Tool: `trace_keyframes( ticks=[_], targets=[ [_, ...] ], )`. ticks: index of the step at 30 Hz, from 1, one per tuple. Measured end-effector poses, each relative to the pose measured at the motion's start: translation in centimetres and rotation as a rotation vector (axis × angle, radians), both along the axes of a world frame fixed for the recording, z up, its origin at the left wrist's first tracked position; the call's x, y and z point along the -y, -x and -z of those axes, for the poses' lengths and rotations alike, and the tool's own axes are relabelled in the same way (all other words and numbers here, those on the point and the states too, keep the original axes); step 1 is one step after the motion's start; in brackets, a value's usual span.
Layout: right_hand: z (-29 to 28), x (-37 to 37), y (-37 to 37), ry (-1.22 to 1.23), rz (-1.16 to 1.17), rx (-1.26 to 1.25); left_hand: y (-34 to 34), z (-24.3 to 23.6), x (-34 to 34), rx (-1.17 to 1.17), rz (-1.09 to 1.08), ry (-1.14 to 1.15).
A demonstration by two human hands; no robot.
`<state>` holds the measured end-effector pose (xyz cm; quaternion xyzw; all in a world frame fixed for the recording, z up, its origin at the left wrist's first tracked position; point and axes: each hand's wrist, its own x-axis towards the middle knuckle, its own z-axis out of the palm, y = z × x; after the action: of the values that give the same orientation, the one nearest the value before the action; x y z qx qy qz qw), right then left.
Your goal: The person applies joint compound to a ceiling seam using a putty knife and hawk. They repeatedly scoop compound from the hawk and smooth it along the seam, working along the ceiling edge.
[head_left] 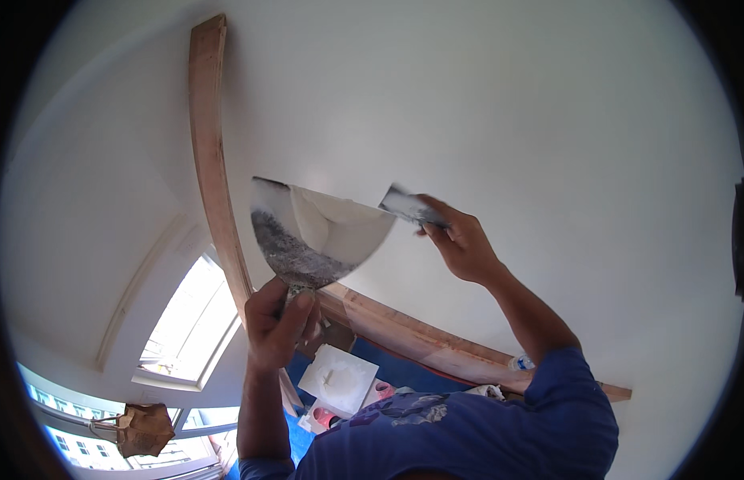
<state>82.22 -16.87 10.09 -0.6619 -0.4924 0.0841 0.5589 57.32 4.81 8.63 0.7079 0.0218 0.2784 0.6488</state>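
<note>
In my left hand (274, 326), fingers closed round its handle, is a wide putty knife (304, 268). Its broad blade points up and is smeared dark near the handle. A thick layer of off-white putty (340, 222) lies over the upper part of that blade. My right hand (461, 244) grips a smaller putty knife (410, 208), somewhat blurred, just right of the wide blade's corner. Whether the two blades touch, I cannot tell. Behind both tools is a smooth white wall (500, 128).
A long wooden board (208, 120) runs up the left side, and another (420, 332) crosses below my hands. Lower down are a white square block or lid (337, 381), blue floor covering (400, 366) and a bottle (521, 363). A window (188, 320) and brown paper bag (145, 430) are at left.
</note>
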Motion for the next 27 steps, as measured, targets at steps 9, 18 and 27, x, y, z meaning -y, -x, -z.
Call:
trace_keyframes(
  ticks=[9, 18, 27],
  targets=[
    [2.5, -4.3, 7.7, -0.357, -0.504, -1.387, 1.9, 6.3, -1.7, 0.146, -0.470, -0.998],
    [3.9, -8.7, 9.2, -0.271, -0.350, -0.468, 9.0, 7.5, -5.6, -0.348, 0.080, 0.373],
    [3.3, -11.7, 6.9, 0.284, -0.263, 0.904, 13.1, 5.9, -5.5, -0.203, 0.185, 0.586]
  ],
)
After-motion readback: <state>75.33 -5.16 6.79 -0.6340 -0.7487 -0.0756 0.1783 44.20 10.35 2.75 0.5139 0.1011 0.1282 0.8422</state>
